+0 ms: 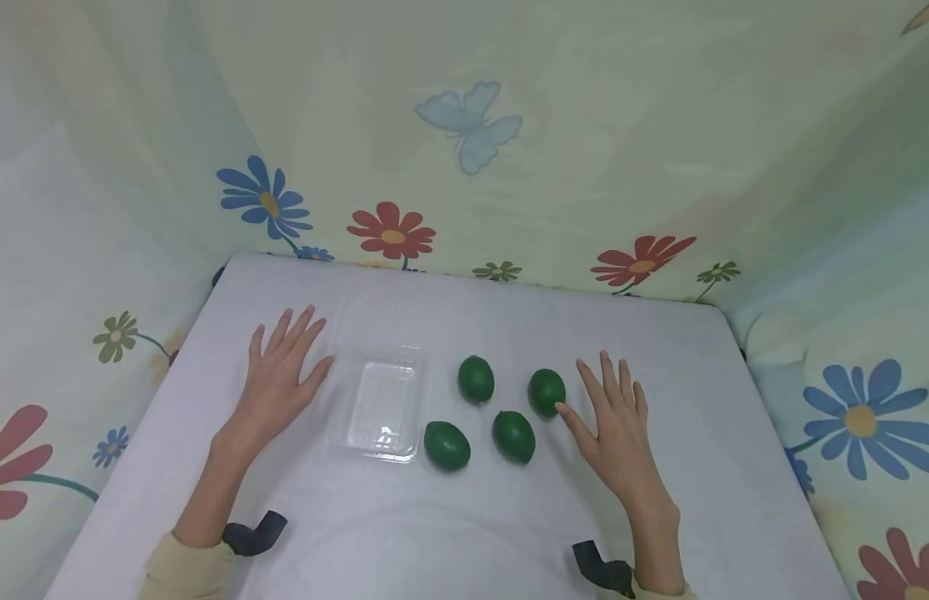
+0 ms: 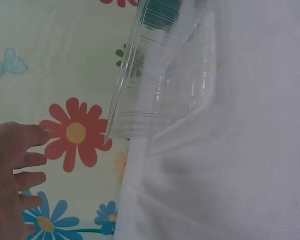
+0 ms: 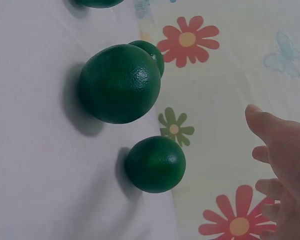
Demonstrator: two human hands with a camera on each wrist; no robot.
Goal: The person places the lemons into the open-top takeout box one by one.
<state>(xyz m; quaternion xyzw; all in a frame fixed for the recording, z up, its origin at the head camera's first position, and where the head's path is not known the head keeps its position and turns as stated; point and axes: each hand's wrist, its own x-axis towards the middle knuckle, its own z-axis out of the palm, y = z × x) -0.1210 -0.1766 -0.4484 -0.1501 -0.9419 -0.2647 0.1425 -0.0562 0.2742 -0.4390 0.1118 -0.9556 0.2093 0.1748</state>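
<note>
Several green limes (image 1: 476, 379) lie in a loose cluster on the white table (image 1: 464, 517), in the middle. A clear plastic tray (image 1: 379, 402) sits just left of them, and it holds nothing. My left hand (image 1: 280, 375) lies flat on the cloth to the left of the tray, fingers straight and spread, holding nothing. My right hand (image 1: 612, 417) lies flat to the right of the limes, its thumb tip next to the rightmost lime (image 1: 546, 392). In the right wrist view, two limes (image 3: 120, 84) (image 3: 155, 164) fill the near ground. The tray (image 2: 165, 75) shows in the left wrist view.
Flower-patterned cloth walls (image 1: 464, 142) enclose the table on the left, back and right. Dark wrist mounts (image 1: 254, 533) show near both forearms at the table's front edge.
</note>
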